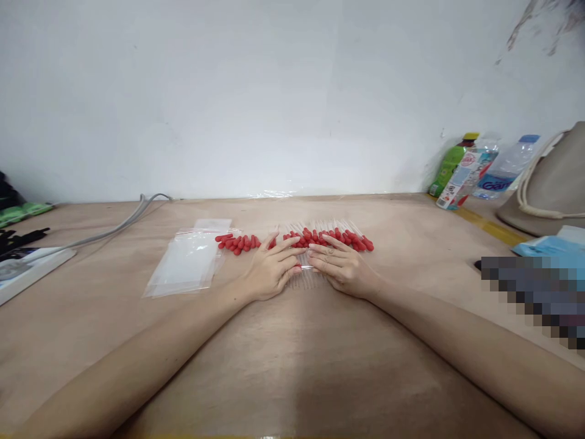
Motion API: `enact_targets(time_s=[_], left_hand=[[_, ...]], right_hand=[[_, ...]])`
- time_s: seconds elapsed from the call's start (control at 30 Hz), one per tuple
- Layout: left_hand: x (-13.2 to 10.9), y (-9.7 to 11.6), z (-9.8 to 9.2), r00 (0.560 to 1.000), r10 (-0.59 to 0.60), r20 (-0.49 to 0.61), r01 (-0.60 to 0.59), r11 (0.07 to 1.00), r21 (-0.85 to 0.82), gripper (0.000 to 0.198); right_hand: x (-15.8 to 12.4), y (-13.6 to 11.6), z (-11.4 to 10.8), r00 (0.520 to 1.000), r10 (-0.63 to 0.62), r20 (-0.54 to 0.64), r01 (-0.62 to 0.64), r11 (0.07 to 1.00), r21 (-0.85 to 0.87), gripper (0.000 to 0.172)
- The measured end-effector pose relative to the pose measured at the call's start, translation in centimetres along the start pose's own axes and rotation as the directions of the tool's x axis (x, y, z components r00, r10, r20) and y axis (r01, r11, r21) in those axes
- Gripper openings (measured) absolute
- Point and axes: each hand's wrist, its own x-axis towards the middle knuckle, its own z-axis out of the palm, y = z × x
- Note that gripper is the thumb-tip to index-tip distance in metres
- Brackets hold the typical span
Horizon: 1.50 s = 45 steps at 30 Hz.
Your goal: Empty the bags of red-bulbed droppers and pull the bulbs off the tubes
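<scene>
While the red-bulbed droppers (348,237) are lying at the frame's centre, the left hand (269,269) and right hand (340,267) are resting flat on them, fingers extended, gripping nothing; zip bags (185,263) are lying just left.

And there they were, two bare hands. The left hand (269,272) was slim, its fingers long and tapering, the knuckles only faintly marked. The right hand (342,267) matched it, same narrow build, same long fingers. Wrists were slender on both sides. The left forearm (150,350) was uncovered along all that showed of it, smooth and even, widening gently away from the wrist. The right forearm (475,341) was just as uncovered, smooth too, with the same gradual widening. Nails were too small to judge from where I stood.
</scene>
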Motion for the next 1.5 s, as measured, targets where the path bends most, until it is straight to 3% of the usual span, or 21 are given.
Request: enact_targets(time_s=[0.13, 0.23, 0.3, 0.4, 0.6, 0.67, 0.8, 1.1, 1.33, 1.5], left_hand=[[-0.4, -0.3, -0.2, 1.000, -0.016, -0.013, 0.016, 1.000, -0.005, 0.025], [-0.7, -1.2, -0.6, 0.983, -0.164, -0.076, 0.163, 0.986, -0.028, 0.025], [-0.8, -2.1, -0.8, 0.950, -0.273, -0.150, 0.264, 0.961, -0.079, 0.025], [-0.7, -3.9, -1.1, 0.883, -0.412, -0.226, 0.388, 0.910, -0.144, 0.025], [-1.5, -8.3, -2.6, 0.743, -0.632, -0.220, 0.627, 0.773, -0.102, 0.027], [-1.9, -9.2, -3.4, 0.714, -0.672, -0.197, 0.668, 0.738, -0.098, 0.029], [-2.3, -10.0, -4.2, 0.682, -0.721, -0.125, 0.717, 0.692, -0.083, 0.030], [-2.8, -9.9, -3.7, 0.712, -0.699, 0.072, 0.700, 0.714, -0.002, 0.024], [-1.6, -7.1, -2.5, 0.839, -0.534, -0.105, 0.542, 0.837, 0.078, 0.028], [-0.4, -4.9, -0.5, 0.863, -0.491, -0.118, 0.504, 0.853, 0.134, 0.035]], right_hand=[[-0.6, 0.4, -0.6, 0.999, 0.032, -0.005, -0.032, 0.999, 0.015, 0.021], [-1.4, 1.0, -1.2, 0.976, 0.220, -0.001, -0.219, 0.975, -0.034, 0.022], [-1.8, 1.3, -1.5, 0.937, 0.349, 0.011, -0.345, 0.932, -0.106, 0.023], [-2.1, 1.1, -1.5, 0.888, 0.454, 0.071, -0.438, 0.884, -0.164, 0.026], [-1.7, 0.3, -1.5, 0.774, 0.606, 0.182, -0.598, 0.795, -0.106, 0.022], [-1.6, 0.2, -1.6, 0.763, 0.618, 0.193, -0.608, 0.786, -0.114, 0.015], [-1.5, 0.0, -1.4, 0.789, 0.596, 0.146, -0.582, 0.803, -0.131, 0.016], [-1.2, -0.9, -1.0, 0.823, 0.553, 0.130, -0.530, 0.830, -0.174, 0.020], [-0.9, -1.2, -1.2, 0.815, 0.547, 0.191, -0.523, 0.836, -0.163, 0.025], [-0.6, -1.4, -1.7, 0.801, 0.554, 0.229, -0.536, 0.833, -0.139, 0.033]])
